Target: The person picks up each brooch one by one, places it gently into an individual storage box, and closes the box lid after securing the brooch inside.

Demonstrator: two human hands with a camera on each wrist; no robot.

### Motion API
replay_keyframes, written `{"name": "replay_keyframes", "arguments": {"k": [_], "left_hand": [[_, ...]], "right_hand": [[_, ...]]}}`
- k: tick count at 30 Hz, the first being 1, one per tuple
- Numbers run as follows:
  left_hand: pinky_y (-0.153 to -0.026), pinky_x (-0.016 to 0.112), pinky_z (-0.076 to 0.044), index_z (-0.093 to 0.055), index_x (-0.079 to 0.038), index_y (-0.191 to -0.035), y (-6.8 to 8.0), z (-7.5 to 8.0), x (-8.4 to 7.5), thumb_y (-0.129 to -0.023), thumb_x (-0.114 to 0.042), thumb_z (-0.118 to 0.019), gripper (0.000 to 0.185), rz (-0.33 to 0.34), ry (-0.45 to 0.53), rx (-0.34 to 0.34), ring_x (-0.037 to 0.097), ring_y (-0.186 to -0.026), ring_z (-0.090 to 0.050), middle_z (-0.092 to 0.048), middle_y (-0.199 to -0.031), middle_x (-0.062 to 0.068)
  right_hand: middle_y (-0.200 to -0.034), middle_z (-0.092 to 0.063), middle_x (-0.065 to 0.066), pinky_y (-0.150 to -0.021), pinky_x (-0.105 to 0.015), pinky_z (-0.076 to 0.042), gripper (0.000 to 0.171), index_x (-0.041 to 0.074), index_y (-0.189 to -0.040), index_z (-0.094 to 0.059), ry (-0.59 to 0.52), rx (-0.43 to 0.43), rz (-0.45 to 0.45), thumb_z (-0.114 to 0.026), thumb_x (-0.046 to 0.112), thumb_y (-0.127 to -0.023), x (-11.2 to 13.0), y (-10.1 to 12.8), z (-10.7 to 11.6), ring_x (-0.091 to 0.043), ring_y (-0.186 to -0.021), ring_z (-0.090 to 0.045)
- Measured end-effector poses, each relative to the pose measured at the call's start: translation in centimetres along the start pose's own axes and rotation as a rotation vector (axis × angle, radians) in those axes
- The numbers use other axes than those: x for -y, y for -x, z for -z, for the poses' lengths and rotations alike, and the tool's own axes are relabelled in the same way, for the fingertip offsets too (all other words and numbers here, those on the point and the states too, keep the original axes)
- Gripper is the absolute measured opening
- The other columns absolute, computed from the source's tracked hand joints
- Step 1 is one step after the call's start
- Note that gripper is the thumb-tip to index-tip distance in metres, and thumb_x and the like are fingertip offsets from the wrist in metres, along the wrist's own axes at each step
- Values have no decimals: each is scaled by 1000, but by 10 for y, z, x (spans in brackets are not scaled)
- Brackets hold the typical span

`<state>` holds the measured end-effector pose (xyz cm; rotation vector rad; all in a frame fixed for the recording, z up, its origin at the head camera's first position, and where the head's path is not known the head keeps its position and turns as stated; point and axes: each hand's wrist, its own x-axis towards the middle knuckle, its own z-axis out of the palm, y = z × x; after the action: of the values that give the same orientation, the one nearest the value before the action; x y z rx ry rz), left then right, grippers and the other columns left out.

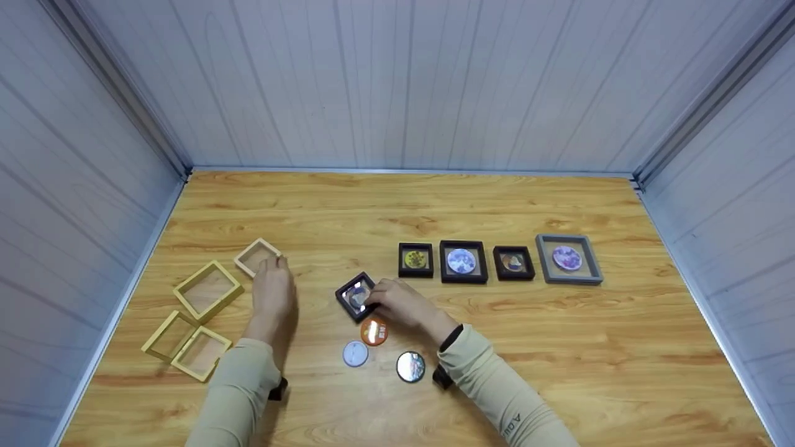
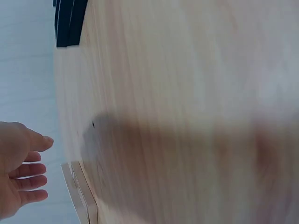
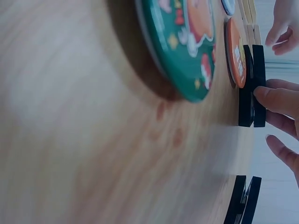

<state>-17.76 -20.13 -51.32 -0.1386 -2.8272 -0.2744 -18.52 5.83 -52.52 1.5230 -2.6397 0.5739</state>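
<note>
My right hand [image 1: 377, 298] grips the right edge of a small black frame [image 1: 355, 297] with a round badge inside, lying turned at an angle mid-table. In the right wrist view its fingers [image 3: 279, 100] pinch the black frame [image 3: 252, 88] edge-on. My left hand [image 1: 277, 267] reaches with straight fingers to a small beige frame [image 1: 256, 255], fingertips at its near corner; I cannot tell whether they touch. The left wrist view shows the left hand [image 2: 39, 158] spread beside the beige frame [image 2: 82, 196].
An orange badge [image 1: 374, 331], a white badge [image 1: 355, 354] and a shiny green badge [image 1: 410, 366] lie near me. Three black frames [image 1: 463, 261] and a grey frame [image 1: 569, 259] line the right. Three yellow frames [image 1: 207, 290] lie left. Walls enclose the table [image 1: 397, 205].
</note>
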Motion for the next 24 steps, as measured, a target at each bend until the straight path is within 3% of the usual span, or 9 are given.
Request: {"name": "replay_keyframes", "arguments": {"k": [3,14,18,24], "left_hand": [[-74,44,-44,-48,19,-105,-4,-1,7,-73,9,-52,34,24,-44,44,39,-87,-47,-49,-95,30],[-68,46,-46,-51,19,-94,-10,-5,21,-73,13,-48,22,92,-73,101,41,-82,-50,-51,-88,30],[-66,47,-47,-51,20,-94,-12,-5,22,-71,12,-46,24,107,-59,133,42,-80,-51,-51,-85,30],[-68,46,-47,-52,20,-94,-13,-7,23,-72,11,-47,24,117,-12,130,40,-81,-51,-51,-86,30]], "right_hand": [[-86,-62,0,-74,-25,-43,11,11,-90,-68,14,-1,-9,-64,11,-79,-1,0,0,-15,-83,-54],[-83,-64,0,-71,-24,-44,7,12,-84,-69,20,-13,-60,-65,12,-79,-2,7,2,-14,-78,-55],[-84,-63,-1,-74,-25,-44,8,11,-85,-69,6,-31,-76,-66,10,-78,-1,12,3,-15,-79,-57],[-85,-63,-2,-74,-25,-45,9,9,-86,-68,-28,-36,-112,-66,8,-77,-2,21,6,-15,-79,-57]]}}
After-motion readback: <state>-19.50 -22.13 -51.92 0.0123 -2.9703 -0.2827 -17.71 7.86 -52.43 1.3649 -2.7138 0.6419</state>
